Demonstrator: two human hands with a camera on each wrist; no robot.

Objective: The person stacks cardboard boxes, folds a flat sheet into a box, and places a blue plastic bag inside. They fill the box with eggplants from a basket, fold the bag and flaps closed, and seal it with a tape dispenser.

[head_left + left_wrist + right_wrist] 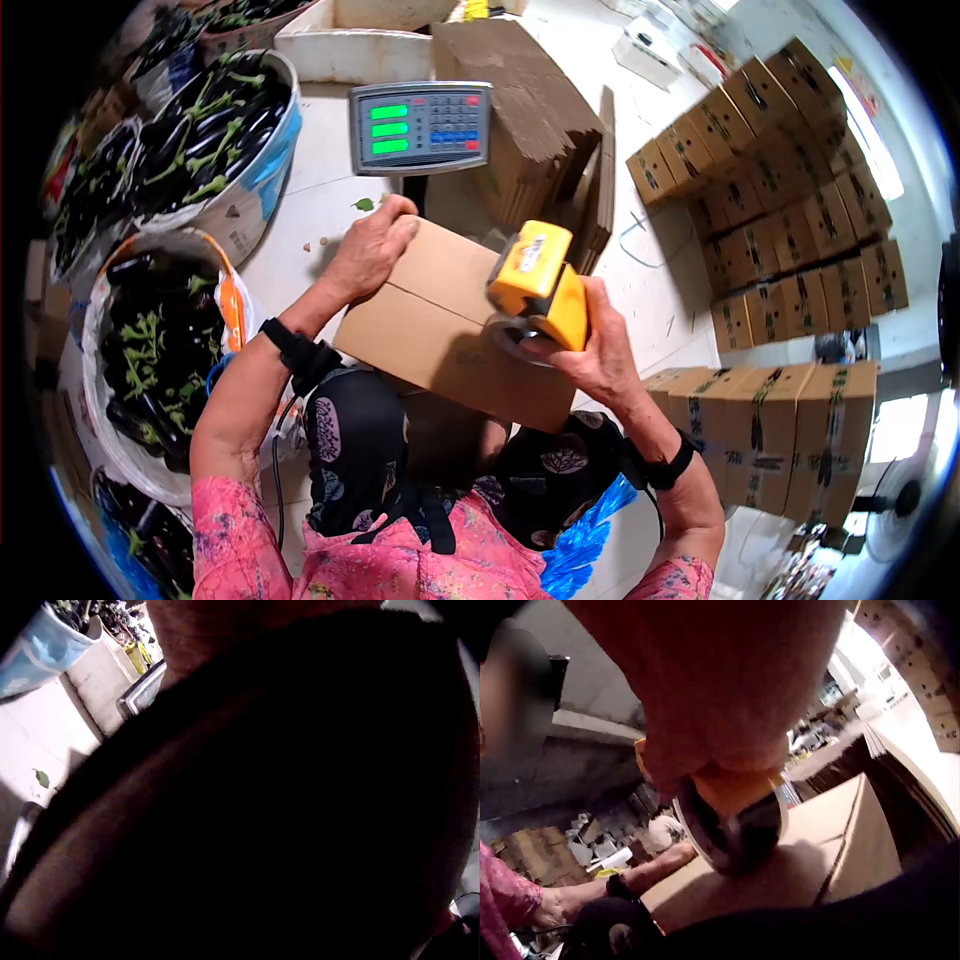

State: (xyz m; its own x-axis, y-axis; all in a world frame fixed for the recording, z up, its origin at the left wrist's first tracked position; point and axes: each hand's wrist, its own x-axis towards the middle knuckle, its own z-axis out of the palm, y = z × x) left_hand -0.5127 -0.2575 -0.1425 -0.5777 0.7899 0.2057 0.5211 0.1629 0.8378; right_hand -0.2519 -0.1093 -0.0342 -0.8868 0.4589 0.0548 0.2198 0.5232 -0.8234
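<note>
floor (320, 190): pale, smooth; stacked brown cartons (790, 200) right of the box (440, 320)
box: matte cardboard, flaps closed, across the person's knees
left hand (372, 248): fingers curled over the box's far corner
right hand (595, 360): grips blocky yellow tape dispenser (540, 285) at the box's right edge

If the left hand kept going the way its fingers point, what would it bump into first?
Most likely the scale display, just beyond. The left hand grips the far edge of the cardboard box, fingers aimed towards it, though depth is hard to judge.
</note>
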